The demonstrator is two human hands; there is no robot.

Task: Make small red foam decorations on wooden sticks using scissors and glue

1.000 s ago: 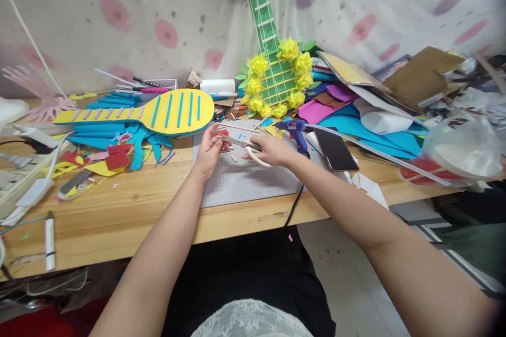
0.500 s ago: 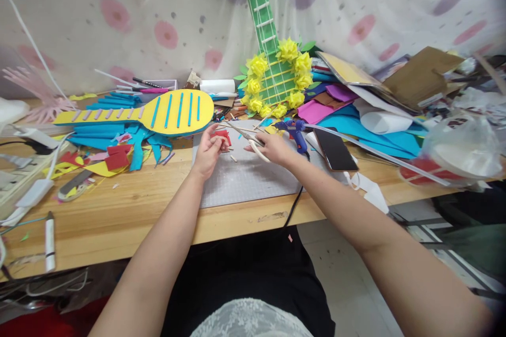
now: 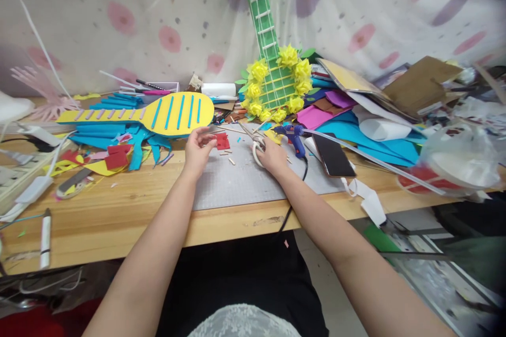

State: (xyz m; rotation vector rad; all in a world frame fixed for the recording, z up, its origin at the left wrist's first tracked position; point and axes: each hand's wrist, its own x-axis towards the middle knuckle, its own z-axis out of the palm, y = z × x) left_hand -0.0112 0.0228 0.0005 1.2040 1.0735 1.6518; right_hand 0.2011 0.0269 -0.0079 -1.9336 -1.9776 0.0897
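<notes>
Pale floral sheeting backed the wooden desk; near a blue glue gun, the right hand gripped white-handled scissors, left hand half-open, empty.

- My head camera faces forward and down, above and behind my left hand and right hand.
- It sees the surface around them, a patterned sheet farther beyond.

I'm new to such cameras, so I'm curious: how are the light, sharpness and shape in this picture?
Head view: soft, fairly even light, faint shadow on the grey mat, scissors near the middle fairly clear; also head view: plastic bag near the right edge looks smeared, right forearm stretched, top right corner dark.
</notes>
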